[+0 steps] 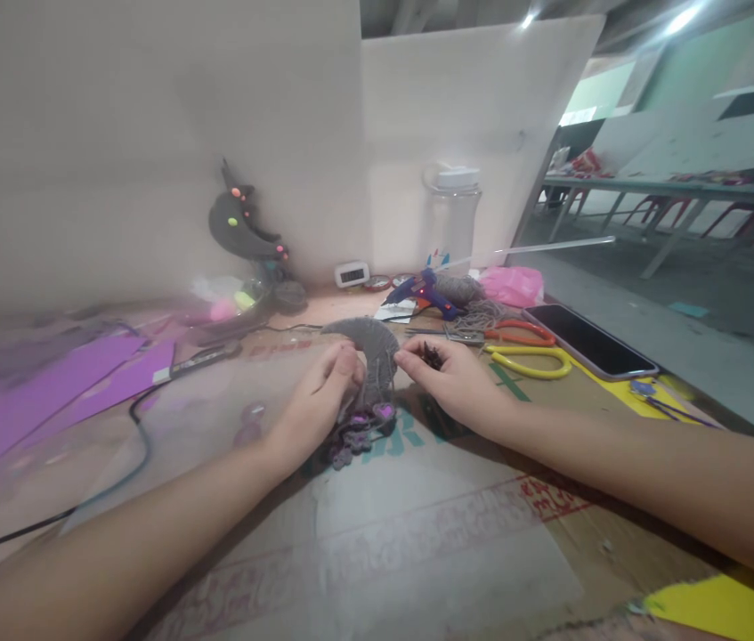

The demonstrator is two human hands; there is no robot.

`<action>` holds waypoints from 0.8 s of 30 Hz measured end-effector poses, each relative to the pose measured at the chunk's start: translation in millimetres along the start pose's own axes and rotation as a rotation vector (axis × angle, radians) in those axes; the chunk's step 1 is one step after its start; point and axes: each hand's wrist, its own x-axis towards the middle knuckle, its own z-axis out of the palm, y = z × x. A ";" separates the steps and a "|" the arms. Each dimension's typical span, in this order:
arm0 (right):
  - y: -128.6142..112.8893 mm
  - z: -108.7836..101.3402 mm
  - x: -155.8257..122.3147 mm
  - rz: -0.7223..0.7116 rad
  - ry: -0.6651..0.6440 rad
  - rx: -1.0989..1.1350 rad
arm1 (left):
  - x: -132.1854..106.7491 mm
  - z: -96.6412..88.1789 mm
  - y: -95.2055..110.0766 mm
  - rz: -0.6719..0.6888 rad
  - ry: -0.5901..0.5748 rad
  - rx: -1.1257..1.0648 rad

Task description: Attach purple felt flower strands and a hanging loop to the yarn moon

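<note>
A crescent moon wrapped in grey yarn stands between my two hands, above the cardboard-covered table. My left hand is closed, its thumb and fingers pinching the moon's inner side. At the outer edge, the thumb and forefinger of my right hand are pressed together and touch or nearly touch the yarn. A small dark brown bundle shows within the right hand's curled fingers; its kind is unclear. Small grey and purple flowers hang or lie at the moon's lower end.
Behind the moon are a blue glue gun, grey yarn and a clear bottle. Orange scissors, yellow scissors and a phone lie right. Purple sheets and a black cable lie left; a dark crescent stands behind.
</note>
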 end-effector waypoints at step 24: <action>-3.4 3.0 -3.8 -0.057 -0.049 -0.102 | -4.1 2.1 3.1 -0.063 -0.003 0.295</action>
